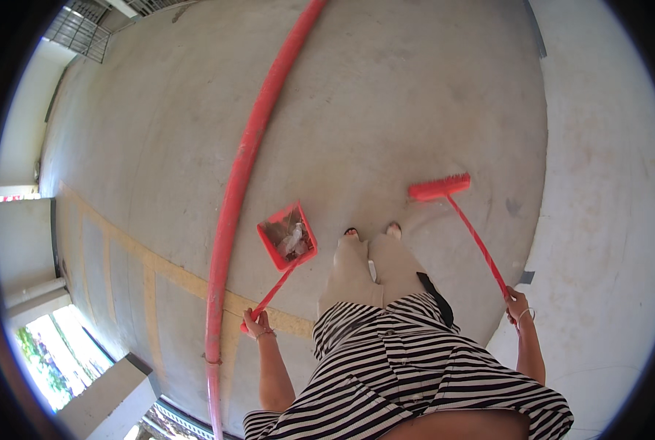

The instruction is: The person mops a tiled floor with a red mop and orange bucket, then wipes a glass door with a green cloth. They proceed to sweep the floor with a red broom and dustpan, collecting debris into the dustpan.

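My left hand [258, 323] is closed around the striped handle of a red long-handled dustpan [261, 236]. Clear plastic scraps and dark debris [293, 240] lie inside its pan, left of my feet. On the right, my right hand [517, 306] grips the red-striped handle of a broom [440, 187]. The broom's red head is out in front of my feet to the right, bristles facing away from me. Pan and broom head are well apart, with my feet between them.
A thick red pipe [239, 170] runs lengthwise past the dustpan's left side. Yellow painted lines [179, 275] cross the concrete floor at the left. A pale wall [597, 192] borders the right, a pillar [104, 399] stands lower left, and a wire rack [80, 33] is at the upper left.
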Motion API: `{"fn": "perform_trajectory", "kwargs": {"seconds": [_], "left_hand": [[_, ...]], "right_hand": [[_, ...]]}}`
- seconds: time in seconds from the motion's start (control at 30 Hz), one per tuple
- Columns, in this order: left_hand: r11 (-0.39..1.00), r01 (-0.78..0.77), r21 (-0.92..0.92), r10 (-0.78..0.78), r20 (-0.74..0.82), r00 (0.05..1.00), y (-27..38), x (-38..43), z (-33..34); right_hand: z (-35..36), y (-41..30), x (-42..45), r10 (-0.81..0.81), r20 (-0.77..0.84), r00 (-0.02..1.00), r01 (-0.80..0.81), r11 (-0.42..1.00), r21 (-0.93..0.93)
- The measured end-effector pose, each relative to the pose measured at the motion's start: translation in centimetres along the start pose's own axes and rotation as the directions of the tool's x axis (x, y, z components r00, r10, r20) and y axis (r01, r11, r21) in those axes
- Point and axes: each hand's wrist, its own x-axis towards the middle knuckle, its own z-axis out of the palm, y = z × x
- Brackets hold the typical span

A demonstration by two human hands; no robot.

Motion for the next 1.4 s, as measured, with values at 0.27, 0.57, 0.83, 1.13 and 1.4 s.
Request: {"fn": "perform_trajectory", "kwargs": {"seconds": [0.27,0.57,0.83,1.13,1.4], "left_hand": [[0.999,-0.033,0.03,0.033,0.009,0.999,0.8,-2.2,0.2],[0.987,-0.153,0.043,0.155,-0.04,0.987,3.3,-11.0,1.9],[0.985,-0.131,0.108,0.129,0.027,0.991,3.8,-8.4,2.2],[0.977,-0.092,0.194,0.047,0.229,0.972,6.7,-3.4,1.1],[0.955,-0.098,0.28,-0.013,0.372,0.928,6.9,0.2,2.4]], "right_hand": [[7.6,-13.1,9.6,-0.419,-0.002,0.908,0.419,0.907,0.052],[18.3,-48.1,16.4,-0.667,0.205,0.717,0.697,0.673,-0.247],[19.9,-39.1,18.7,-0.767,0.162,0.62,0.739,0.503,-0.449],[7.8,-6.3,0.0,-0.35,0.064,0.935,0.35,0.873,-0.338],[9.4,10.6,-7.8,-0.058,-0.148,0.987,0.024,0.974,-0.225]]}}
